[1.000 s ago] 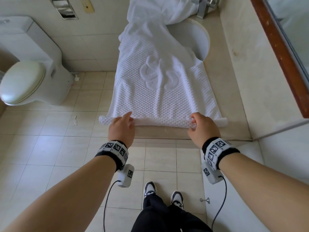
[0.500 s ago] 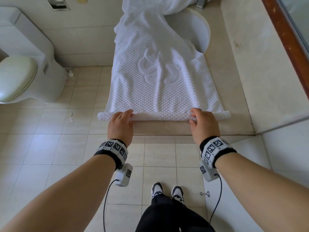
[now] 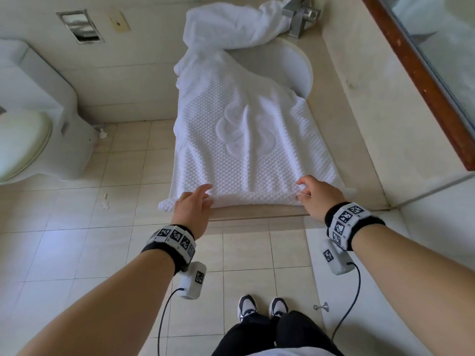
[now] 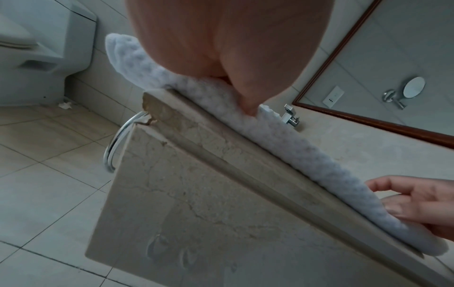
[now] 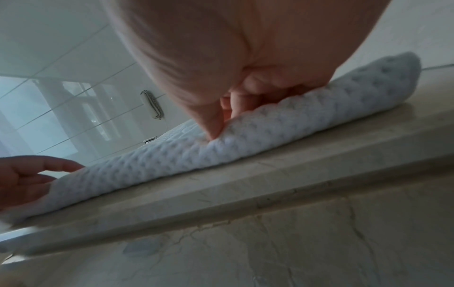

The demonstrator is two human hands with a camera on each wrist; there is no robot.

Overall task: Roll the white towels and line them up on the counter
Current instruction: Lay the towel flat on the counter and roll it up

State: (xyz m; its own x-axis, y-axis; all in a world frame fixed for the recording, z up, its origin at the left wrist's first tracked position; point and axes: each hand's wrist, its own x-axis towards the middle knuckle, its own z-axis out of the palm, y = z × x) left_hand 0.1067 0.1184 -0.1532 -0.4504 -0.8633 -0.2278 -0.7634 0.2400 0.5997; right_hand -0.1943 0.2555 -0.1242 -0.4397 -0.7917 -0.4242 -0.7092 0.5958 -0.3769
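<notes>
A white waffle towel (image 3: pixel 244 140) lies spread along the counter (image 3: pixel 365 140), its near edge turned into a thin roll (image 4: pixel 307 155) by the counter's front edge. My left hand (image 3: pixel 203 194) rests on the roll's left part with fingers stretched forward, and its thumb presses the roll (image 4: pixel 245 101). My right hand (image 3: pixel 304 191) grips the roll near its right end, fingers curled into the cloth (image 5: pixel 221 124). A second white towel (image 3: pixel 231 27) lies crumpled at the far end by the faucet.
A round sink (image 3: pixel 290 70) lies partly under the spread towel, with a chrome faucet (image 3: pixel 300 16) behind it. A wood-framed mirror (image 3: pixel 424 73) runs along the right. A toilet (image 3: pixel 30 124) stands on the tiled floor to the left. A chrome towel ring (image 4: pixel 115 143) hangs below the counter's left end.
My left hand's fingers have uncurled and stretched forward over the roll. My right hand still holds the roll's right end. The roll stays at the counter's front edge.
</notes>
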